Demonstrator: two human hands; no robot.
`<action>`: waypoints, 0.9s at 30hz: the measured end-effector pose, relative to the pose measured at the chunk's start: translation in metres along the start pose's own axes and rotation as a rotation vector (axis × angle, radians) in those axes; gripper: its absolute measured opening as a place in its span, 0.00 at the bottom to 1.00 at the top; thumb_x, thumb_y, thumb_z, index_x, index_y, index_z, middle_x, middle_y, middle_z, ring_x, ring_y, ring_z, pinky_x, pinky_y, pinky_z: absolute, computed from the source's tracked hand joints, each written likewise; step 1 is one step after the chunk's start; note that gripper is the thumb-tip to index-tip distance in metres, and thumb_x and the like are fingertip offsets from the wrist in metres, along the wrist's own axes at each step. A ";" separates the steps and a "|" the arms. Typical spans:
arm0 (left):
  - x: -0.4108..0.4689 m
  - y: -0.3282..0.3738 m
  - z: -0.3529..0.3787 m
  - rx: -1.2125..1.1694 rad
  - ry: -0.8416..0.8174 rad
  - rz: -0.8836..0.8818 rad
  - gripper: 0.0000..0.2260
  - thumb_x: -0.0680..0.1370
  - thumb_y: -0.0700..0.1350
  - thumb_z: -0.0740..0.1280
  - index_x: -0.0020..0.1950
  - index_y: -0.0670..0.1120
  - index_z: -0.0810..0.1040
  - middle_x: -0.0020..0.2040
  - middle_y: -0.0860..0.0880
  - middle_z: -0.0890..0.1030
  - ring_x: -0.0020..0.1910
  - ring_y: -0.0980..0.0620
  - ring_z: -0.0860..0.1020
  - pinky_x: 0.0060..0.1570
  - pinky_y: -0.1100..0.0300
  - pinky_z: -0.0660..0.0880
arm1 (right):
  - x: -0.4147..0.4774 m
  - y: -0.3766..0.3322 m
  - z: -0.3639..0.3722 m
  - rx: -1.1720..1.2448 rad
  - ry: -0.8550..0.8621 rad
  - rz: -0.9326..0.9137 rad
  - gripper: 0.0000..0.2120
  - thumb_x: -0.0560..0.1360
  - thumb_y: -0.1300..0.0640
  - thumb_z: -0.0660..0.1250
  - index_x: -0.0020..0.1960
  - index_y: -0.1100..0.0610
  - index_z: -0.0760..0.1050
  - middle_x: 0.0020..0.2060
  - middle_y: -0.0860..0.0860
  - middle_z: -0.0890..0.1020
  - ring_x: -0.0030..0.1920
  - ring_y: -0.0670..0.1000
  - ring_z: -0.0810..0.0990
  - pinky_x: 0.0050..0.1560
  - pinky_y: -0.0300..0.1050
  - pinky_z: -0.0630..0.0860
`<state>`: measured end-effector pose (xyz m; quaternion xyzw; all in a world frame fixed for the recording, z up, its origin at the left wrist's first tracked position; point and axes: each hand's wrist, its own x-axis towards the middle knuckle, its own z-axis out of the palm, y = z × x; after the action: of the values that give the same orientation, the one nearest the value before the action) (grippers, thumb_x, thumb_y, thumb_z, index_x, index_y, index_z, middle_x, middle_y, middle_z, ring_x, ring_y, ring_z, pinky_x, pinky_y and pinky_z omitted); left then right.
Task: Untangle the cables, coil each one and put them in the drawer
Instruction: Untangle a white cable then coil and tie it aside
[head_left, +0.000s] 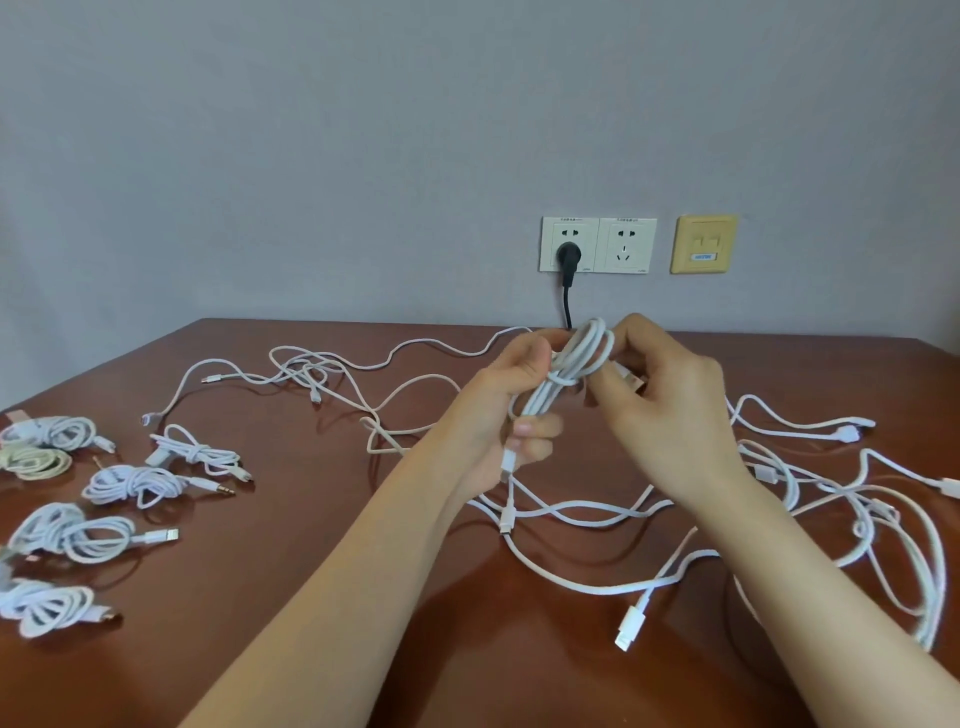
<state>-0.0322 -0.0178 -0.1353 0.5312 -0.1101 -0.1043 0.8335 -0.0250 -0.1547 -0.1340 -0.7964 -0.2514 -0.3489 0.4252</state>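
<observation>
"Coil (587, 353): where is it?"
"Lifted over the table (311, 597), between my hands. Left hand (511, 395) grips its lower loops; right hand (670, 410) pinches its loose end just beside the top."
"And finishing it well?"
"I'd keep the loops squeezed flat, draw the wrap snug round the middle, then tuck the end through. Drawer isn't in view."

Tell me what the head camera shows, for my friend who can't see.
A left hand and a right hand grip a white cable coil above a brown table. At the left lie finished coils; loose tangled cables sprawl at the right.
</observation>
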 end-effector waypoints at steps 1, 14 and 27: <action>0.001 -0.001 0.004 -0.064 0.017 -0.013 0.08 0.80 0.46 0.55 0.51 0.50 0.73 0.38 0.53 0.74 0.19 0.61 0.61 0.17 0.72 0.54 | 0.000 0.002 0.001 -0.005 0.036 -0.007 0.08 0.72 0.55 0.62 0.39 0.60 0.73 0.27 0.55 0.78 0.32 0.53 0.72 0.35 0.37 0.67; 0.006 -0.022 0.023 0.845 0.485 0.359 0.15 0.83 0.48 0.52 0.36 0.49 0.64 0.29 0.51 0.66 0.27 0.47 0.65 0.28 0.59 0.65 | -0.003 0.019 0.003 -0.361 -0.038 -0.252 0.05 0.71 0.54 0.54 0.39 0.54 0.62 0.19 0.51 0.69 0.20 0.58 0.61 0.24 0.40 0.60; 0.007 -0.021 0.009 0.896 0.337 0.535 0.17 0.78 0.54 0.61 0.33 0.46 0.67 0.22 0.55 0.66 0.23 0.57 0.62 0.27 0.63 0.62 | 0.000 0.016 -0.004 0.050 -0.174 -0.010 0.03 0.75 0.55 0.64 0.43 0.52 0.72 0.31 0.52 0.80 0.31 0.53 0.76 0.35 0.45 0.72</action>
<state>-0.0298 -0.0362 -0.1497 0.7970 -0.1402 0.2550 0.5293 -0.0148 -0.1667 -0.1401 -0.8115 -0.3000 -0.2740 0.4199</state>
